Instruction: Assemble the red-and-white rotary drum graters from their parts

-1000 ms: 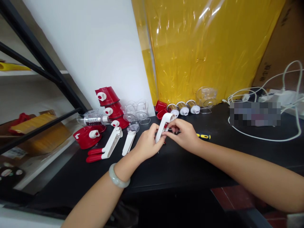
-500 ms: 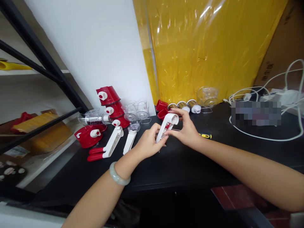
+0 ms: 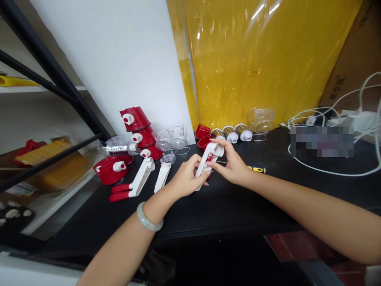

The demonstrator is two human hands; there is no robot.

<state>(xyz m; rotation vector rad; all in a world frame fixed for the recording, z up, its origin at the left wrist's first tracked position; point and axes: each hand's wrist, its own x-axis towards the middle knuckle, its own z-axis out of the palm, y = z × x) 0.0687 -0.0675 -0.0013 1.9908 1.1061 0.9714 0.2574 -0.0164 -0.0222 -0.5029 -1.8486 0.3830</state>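
My left hand (image 3: 186,178) grips the lower end of a white plastic rotary grater handle (image 3: 205,155), its thumb across the front. The handle stands tilted, its round open end up and its hollow side towards me. My right hand (image 3: 233,163) holds that round end, fingers over the top, thumb pressed at a small red part (image 3: 211,157) inside the hollow. Behind the right wrist lies a screwdriver (image 3: 258,169) with a yellow and black grip, its shaft partly hidden. To the left are a white handle with red grips (image 3: 138,180) and another white grater piece (image 3: 162,178).
Red grater bases (image 3: 138,119) are stacked at the back left, beside clear plastic hoppers (image 3: 178,139). Metal grater drums (image 3: 229,134) and red trays (image 3: 203,137) line the back of the black table (image 3: 238,214). White cables (image 3: 333,171) lie right; a shelf frame (image 3: 44,51) stands left.
My right thumb has shifted slightly inward over the hollow of the handle, towards the red part. Both hands keep their hold, and the other things stay in place.
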